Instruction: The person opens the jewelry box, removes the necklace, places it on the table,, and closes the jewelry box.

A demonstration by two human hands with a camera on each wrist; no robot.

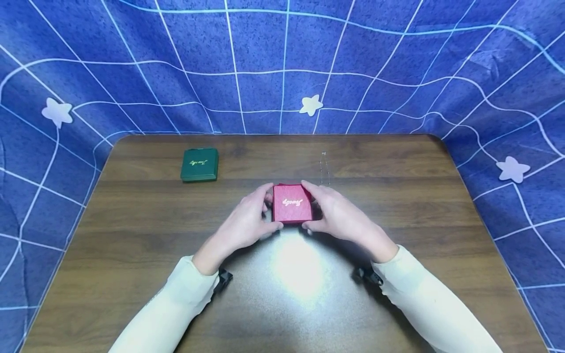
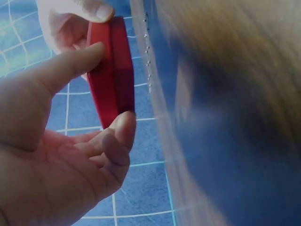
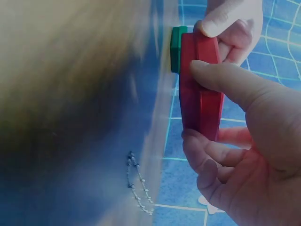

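Between both hands is a small red jewelry box point(image 1: 292, 203) with gold lettering on its lid, its lid seam visible from the side in both wrist views. My left hand point(image 1: 249, 215) grips its left side, thumb at the near edge and fingers toward the far edge. On the opposite side my right hand point(image 1: 337, 212) holds it the same way. In the right wrist view, the right thumb presses the box point(image 3: 202, 89) near the seam. Just beyond the right hand lies a thin beaded chain point(image 1: 324, 167) on the wooden table.
A green jewelry box point(image 1: 199, 164) with gold lettering sits at the table's back left. The brown wooden table point(image 1: 154, 235) meets a blue cloth backdrop point(image 1: 256, 49) with white lines and stars. A bright glare spot lies on the tabletop before the red box.
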